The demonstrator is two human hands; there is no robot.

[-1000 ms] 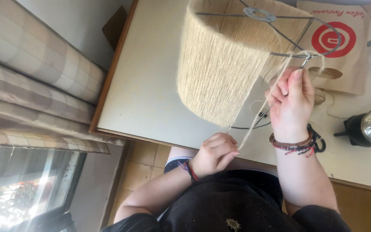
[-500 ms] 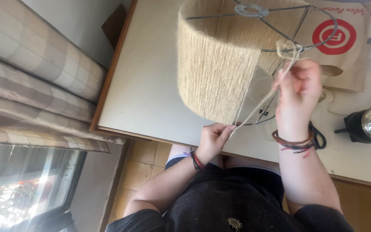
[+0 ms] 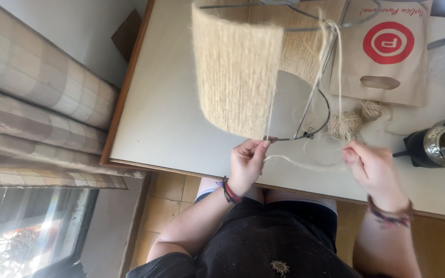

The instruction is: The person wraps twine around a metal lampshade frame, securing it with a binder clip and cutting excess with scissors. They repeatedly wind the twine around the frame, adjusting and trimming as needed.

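Head view: my left hand pinches the lampshade's wire ring steady, while my right hand grips jute twine taut.

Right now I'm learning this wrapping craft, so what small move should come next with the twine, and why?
Probably draw the twine strand taut with the right hand. It runs down from the upper wire ring to that hand, and a slack length sags between both hands. The left hand pinches the lower wire ring at the edge of the wrapped lampshade, bracing the frame for a pull.
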